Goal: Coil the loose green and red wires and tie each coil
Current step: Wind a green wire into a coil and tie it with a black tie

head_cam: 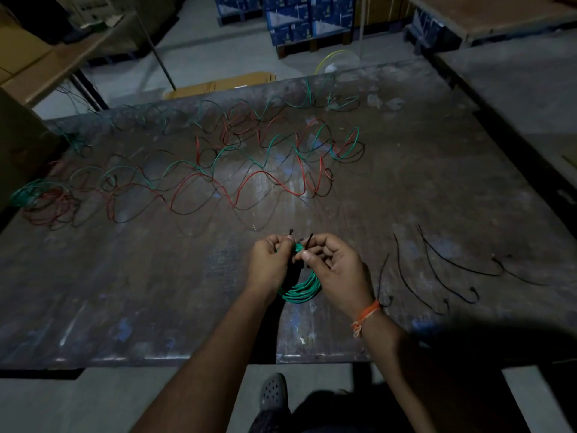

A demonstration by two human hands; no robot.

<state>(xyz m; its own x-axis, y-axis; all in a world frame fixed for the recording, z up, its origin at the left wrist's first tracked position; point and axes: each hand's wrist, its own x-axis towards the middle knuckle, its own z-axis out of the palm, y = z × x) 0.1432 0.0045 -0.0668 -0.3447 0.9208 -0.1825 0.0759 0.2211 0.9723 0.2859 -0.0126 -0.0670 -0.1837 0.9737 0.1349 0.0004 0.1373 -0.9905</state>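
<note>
Holding a green coil [301, 290] upright just above the tabletop [156, 292], the left hand [271, 263] grips its top with curled fingers. Right hand [335, 270] pinches a black tie [307, 242] at the coil's top, both tie ends sticking up between the two hands. Loose green wire [271, 145] and red wire [265, 176] lie tangled in wavy loops across the far half of the tabletop. Spare black ties [434, 270] lie right of the hands, well apart from the coil. An orange thread band [365, 315] circles the right wrist.
</note>
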